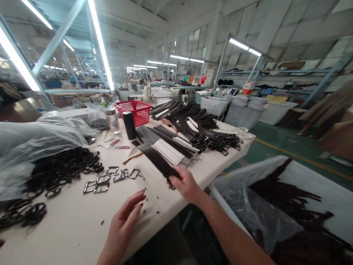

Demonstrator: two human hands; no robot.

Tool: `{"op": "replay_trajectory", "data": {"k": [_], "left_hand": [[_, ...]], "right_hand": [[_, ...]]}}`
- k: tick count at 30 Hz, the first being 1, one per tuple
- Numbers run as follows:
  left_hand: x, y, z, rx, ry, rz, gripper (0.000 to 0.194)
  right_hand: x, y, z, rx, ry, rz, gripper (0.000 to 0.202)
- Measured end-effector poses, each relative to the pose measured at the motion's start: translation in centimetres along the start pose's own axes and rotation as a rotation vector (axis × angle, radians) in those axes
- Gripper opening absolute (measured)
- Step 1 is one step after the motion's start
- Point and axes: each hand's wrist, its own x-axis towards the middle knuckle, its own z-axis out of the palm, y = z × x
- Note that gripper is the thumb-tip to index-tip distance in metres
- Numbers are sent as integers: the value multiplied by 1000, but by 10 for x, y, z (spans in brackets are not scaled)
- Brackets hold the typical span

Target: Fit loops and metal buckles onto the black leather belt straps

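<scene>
My right hand (183,182) is closed around the near end of a dark strap (154,158), which slants away to the upper left over the table (68,221). Left of it, my left hand (128,215) hovers low over the tabletop with its fingers apart and nothing in them. Small dark pieces (157,212) are scattered around its fingertips. Beyond it lie several metal buckles (103,179). A pile of black rings (66,167) sits to the left, partly under clear plastic. Past my right hand, straps with white strips (168,151) lie in a stack.
At the table's back stand a red basket (135,112), a black bottle (129,125) and a clear jar (112,120). Bundled black straps (204,136) reach the right edge. A white bin (234,176) with dark straps and plastic stands right of the table. A person (186,78) is far off.
</scene>
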Motion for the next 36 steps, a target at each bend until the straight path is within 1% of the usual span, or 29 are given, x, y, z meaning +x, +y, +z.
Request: {"op": "replay_trajectory", "data": {"k": [2,4,5,7,9,10,12,13,14,15,16,17,18,20,22,23,25,26,28,31,33,36], "left_hand": [[-6,0,-20,71,16,-27,43],[-11,1,-39,91,50,-70,44],[-13,1,-46,62,79,-91,45],[-15,1,-53,-48,150,-113,46],[-15,0,-52,-141,191,-101,44],[-14,0,-51,-147,190,-92,42],[-13,0,-47,-106,160,-78,38],[-13,0,-45,-82,143,-75,37],[-13,1,-44,-66,131,-71,36],[-13,2,-43,-60,121,-69,35],[-14,4,-42,-58,118,-65,34],[-15,5,-42,-54,114,-62,33],[-16,6,-41,-44,110,-56,33],[-18,7,-40,-8,90,-39,32],[-17,7,-40,20,70,-17,32],[-17,7,-40,20,65,-9,31],[-15,6,-41,-12,68,-8,31],[-14,6,-41,-39,79,-13,31],[-14,7,-41,-97,107,-25,30],[-14,9,-37,-145,133,-16,27],[-13,10,-35,-171,115,1,25],[-12,11,-33,-224,111,18,24]], "right_hand": [[26,2,-44,-92,93,31,14],[55,6,-88,-173,171,87,15],[68,9,-107,-222,218,125,15],[91,18,-140,-329,311,208,16],[107,28,-161,-457,424,272,25],[112,32,-167,-533,477,295,32],[117,39,-169,-706,576,306,44],[117,41,-164,-758,603,291,47],[116,42,-155,-814,598,256,47],[115,43,-142,-867,555,203,45],[113,43,-124,-910,494,143,42],[110,43,-103,-999,379,62,38],[108,42,-80,-1040,284,1,35],[106,42,-30,-1067,140,-69,28],[106,44,15,-1104,39,-90,23],[107,45,32,-1128,6,-82,23],[111,47,56,-1176,-28,-50,25],[113,49,62,-1195,-37,-30,24],[115,49,67,-1216,-52,8,21],[117,46,66,-1214,-83,57,16],[119,43,65,-1195,-103,82,14],[123,40,63,-1146,-120,115,16]]}}
